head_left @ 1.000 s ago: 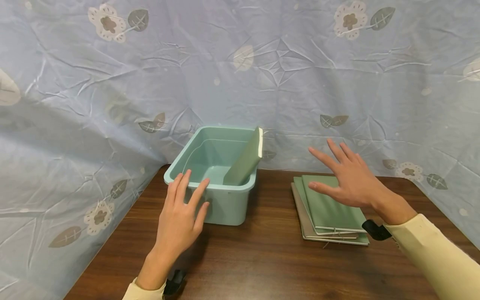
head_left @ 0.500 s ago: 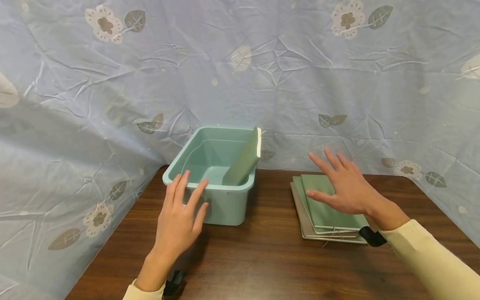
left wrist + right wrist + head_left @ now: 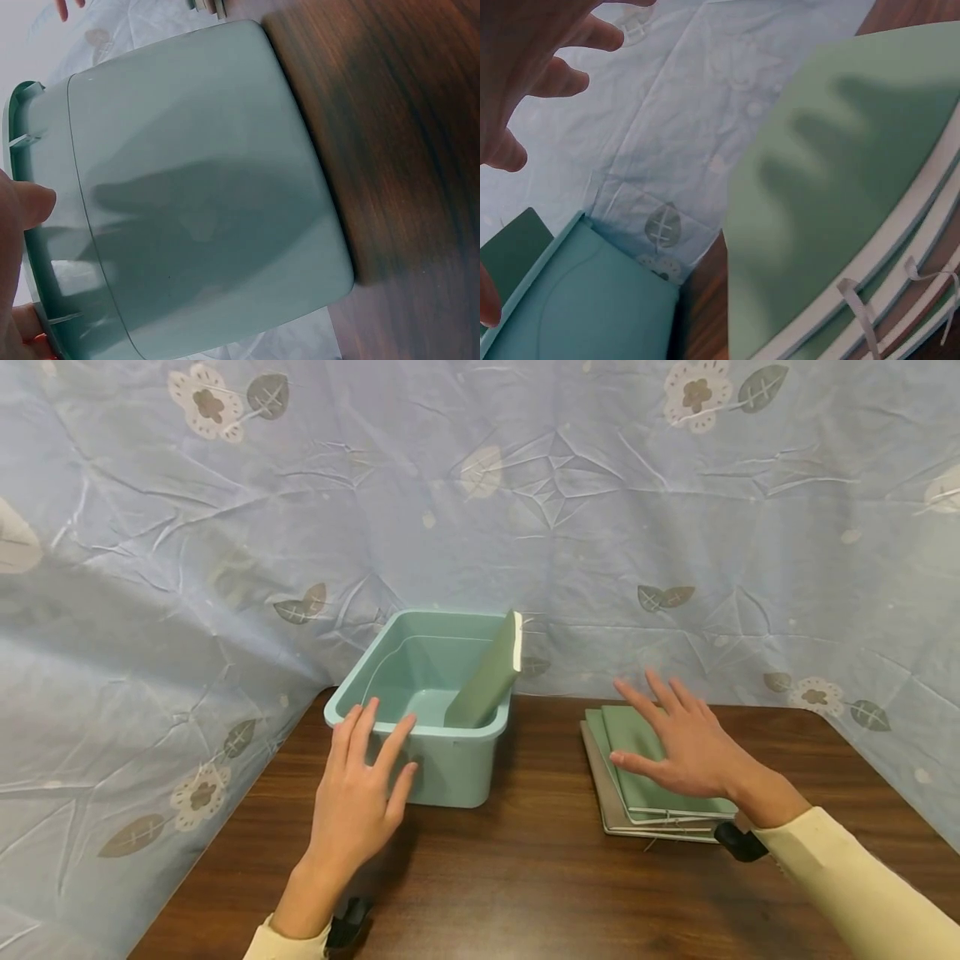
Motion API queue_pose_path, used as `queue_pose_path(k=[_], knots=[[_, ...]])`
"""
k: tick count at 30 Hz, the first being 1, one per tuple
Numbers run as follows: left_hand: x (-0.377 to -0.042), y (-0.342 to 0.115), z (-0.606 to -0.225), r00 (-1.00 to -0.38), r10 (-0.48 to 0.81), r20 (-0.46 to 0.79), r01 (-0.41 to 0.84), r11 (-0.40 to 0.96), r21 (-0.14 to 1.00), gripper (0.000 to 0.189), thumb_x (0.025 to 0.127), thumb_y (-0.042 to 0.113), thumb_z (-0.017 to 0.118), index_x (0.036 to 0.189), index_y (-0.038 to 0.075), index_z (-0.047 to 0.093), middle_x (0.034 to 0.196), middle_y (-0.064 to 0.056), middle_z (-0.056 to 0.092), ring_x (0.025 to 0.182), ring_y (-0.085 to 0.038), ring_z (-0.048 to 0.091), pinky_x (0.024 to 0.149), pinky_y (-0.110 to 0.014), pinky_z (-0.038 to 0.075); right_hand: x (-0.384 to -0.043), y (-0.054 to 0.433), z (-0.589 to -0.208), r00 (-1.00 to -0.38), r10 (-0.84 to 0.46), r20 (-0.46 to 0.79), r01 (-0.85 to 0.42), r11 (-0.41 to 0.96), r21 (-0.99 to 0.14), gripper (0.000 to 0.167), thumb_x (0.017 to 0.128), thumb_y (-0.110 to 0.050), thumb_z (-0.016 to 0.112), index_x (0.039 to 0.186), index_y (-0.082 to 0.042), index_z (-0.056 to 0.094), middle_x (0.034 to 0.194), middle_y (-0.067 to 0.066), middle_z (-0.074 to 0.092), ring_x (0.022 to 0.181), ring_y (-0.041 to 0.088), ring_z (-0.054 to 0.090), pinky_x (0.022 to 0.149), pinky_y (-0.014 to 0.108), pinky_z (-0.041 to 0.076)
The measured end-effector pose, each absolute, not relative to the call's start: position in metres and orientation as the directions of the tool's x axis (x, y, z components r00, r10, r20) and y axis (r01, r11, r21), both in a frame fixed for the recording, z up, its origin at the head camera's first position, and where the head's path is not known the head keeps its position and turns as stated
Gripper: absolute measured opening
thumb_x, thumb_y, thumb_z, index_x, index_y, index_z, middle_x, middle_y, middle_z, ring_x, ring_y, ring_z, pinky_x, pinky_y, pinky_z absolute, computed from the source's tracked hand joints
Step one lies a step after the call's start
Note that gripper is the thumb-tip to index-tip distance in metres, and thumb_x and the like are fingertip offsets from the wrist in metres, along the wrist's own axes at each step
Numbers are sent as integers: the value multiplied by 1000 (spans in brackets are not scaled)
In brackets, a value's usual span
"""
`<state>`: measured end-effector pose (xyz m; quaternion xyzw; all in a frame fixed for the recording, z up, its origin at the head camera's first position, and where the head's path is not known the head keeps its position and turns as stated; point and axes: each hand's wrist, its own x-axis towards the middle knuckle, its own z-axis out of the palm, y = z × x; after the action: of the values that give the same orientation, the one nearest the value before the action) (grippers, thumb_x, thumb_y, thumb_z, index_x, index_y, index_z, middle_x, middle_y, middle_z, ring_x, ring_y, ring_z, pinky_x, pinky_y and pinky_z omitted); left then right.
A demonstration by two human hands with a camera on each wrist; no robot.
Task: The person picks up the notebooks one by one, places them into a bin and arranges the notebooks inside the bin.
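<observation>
A light teal plastic bin [image 3: 450, 770] stands on the table, left of centre. Inside it a green notebook [image 3: 486, 683] leans against the right wall, its upper end above the rim. My left hand [image 3: 352, 810] is at the bin's near rim with fingers spread; whether they touch it I cannot tell. To the right lies a stack of notebooks, a green notebook [image 3: 817, 187] on top and a brown notebook [image 3: 602, 781] lower down. Over that stack hovers my right hand [image 3: 693, 752], fingers spread and holding nothing; its shadow falls on the top cover.
Thin ribbon markers [image 3: 859, 311] hang from the notebooks' page edges. A wrinkled blue-grey floral cloth [image 3: 480, 527] hangs behind and beside the dark wooden table [image 3: 525, 877]. Bare tabletop shows between bin and stack.
My right hand has come down slightly toward the notebook stack, shifting a little left. The left hand, the bin and the notebooks have stayed put.
</observation>
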<state>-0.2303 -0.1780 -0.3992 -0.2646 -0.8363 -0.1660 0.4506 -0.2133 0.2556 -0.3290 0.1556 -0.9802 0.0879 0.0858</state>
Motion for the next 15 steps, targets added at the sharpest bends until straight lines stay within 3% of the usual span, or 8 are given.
queue_pose_path(k=[15], knots=[[-230,-179,-400,-442,295,847,594,804,30,63,93,19,76,153,17,58,160,-31,46,148,-52,42,119,-68,39,-212,254,-352,-943,-288,165,-316,931,-184,90,98,-69,60,171,-36,19,178,25,7,159,62,11,116,88,15]])
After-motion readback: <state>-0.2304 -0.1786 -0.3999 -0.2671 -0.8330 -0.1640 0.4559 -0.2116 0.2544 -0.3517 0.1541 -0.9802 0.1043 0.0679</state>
